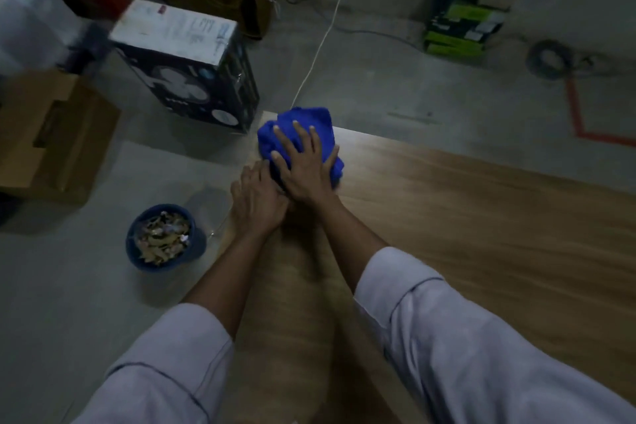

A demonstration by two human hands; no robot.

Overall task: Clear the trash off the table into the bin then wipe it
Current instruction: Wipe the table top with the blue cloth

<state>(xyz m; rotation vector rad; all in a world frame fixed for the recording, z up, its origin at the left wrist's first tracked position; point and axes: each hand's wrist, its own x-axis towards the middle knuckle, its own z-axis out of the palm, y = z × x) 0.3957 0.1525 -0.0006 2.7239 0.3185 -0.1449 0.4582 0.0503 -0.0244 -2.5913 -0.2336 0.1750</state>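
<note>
Two arms in pale lilac long sleeves are reaching forward over a light brown wood-grain table, forearms bare below the cuffs. The left hand is lying palm down at the table's left edge, fingers loosely extended and holding nothing, its fingertips just beside the cloth. The right hand is pressing flat, fingers spread wide, on a crumpled bright blue cloth that is sitting at the far left corner of the tabletop; the hand is covering the cloth's near half rather than clutching it, and its wrist is partly overlapping the left hand.

On the grey concrete floor left of the table, a round dark blue bin is standing upright, holding a heap of crumpled tan and yellowish scraps. Something clear and plastic-looking is showing between bin and table edge, too blurred to identify.

Farther left, a brown cardboard box is sitting open. Beyond the table corner, a tall dark carton with a white top and fan pictures on its side is standing on the floor. A white cable is running from behind the cloth toward the back wall. In the far right, a stack of green-and-black boxes is resting near a red tape line on the floor.
</note>
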